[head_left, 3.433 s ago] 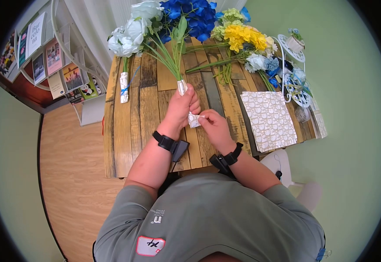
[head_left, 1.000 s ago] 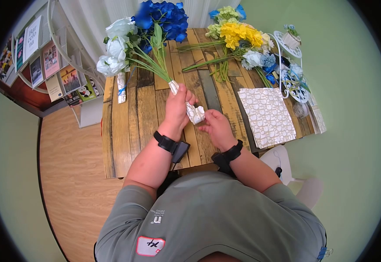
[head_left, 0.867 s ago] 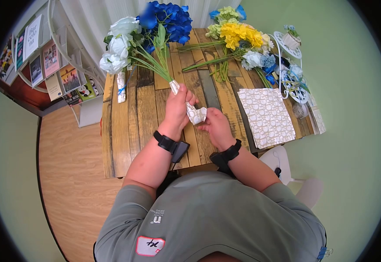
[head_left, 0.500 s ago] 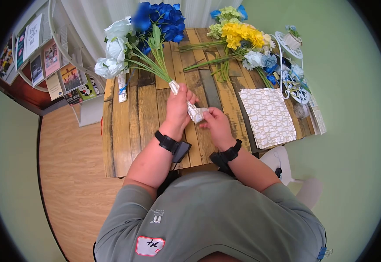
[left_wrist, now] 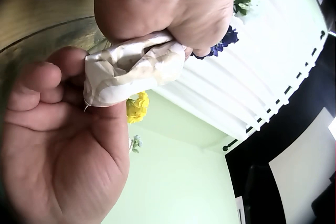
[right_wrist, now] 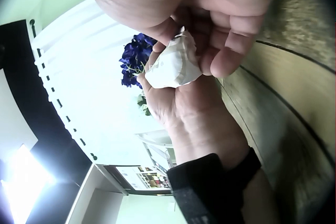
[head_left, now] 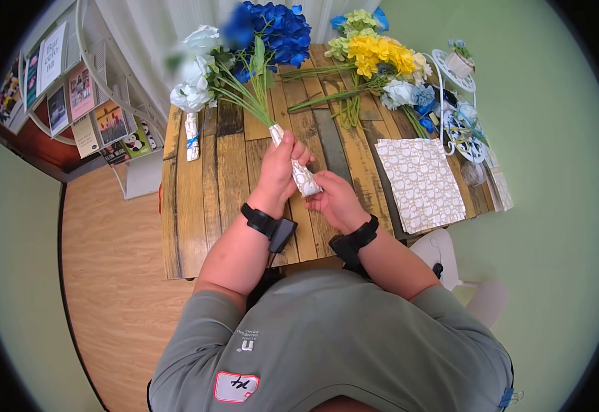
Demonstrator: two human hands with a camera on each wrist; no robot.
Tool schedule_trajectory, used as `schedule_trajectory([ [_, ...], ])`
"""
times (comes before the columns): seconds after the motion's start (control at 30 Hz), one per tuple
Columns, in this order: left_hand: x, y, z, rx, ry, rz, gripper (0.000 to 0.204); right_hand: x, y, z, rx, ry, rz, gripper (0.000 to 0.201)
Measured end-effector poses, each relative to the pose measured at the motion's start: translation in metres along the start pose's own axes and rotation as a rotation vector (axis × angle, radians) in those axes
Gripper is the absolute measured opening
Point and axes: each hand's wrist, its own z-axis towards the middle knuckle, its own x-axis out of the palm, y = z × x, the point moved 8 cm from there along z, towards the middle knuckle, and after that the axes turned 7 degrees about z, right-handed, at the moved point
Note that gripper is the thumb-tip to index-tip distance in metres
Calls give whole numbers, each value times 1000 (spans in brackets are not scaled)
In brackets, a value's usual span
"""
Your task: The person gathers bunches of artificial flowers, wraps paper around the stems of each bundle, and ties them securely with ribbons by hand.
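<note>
My left hand (head_left: 281, 168) grips a bunch of artificial flowers by its stems, which are wrapped in white-and-beige patterned paper (head_left: 304, 180). Blue hydrangeas (head_left: 284, 38) and pale white roses (head_left: 193, 86) spread at the top of the bunch, tilted away from me. At the lower end of the wrap, my right hand (head_left: 338, 202) pinches the paper between thumb and curled fingers. The left wrist view shows that paper end (left_wrist: 123, 77) crumpled and folded, with an opening in it. In the right wrist view, the thumb presses on the paper (right_wrist: 176, 66).
A paper-wrapped handle tied with blue ribbon (head_left: 191, 141) lies at the table's left. Yellow flowers (head_left: 382, 55) and loose stems lie at the back right. Patterned paper sheets (head_left: 421, 185) lie at the right, beside a white metal stand (head_left: 474, 147). A magazine rack (head_left: 100, 110) stands left.
The paper flap that stuck out toward my right hand now lies in against the wrapped stems. The flower heads swung left, then back right. My left hand has kept its hold.
</note>
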Motion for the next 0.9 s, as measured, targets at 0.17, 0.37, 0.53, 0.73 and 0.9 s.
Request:
schedule_trajectory([
  [0.17,8,0,-3,-14,105,-31,29,15,-5,-6,98,64,34,19],
  [0.37,17,4,-7,-50,214,-47,28,27,-11,-11,178,138,144,23],
  [0.53,26,13,-12,-134,295,-25,27,22,-22,-14,246,104,240,22],
  [0.73,51,18,-19,-138,390,19,26,25,-24,-28,267,196,305,28],
  [0.9,36,28,-21,-233,185,225,27,21,-30,-27,230,156,378,28],
])
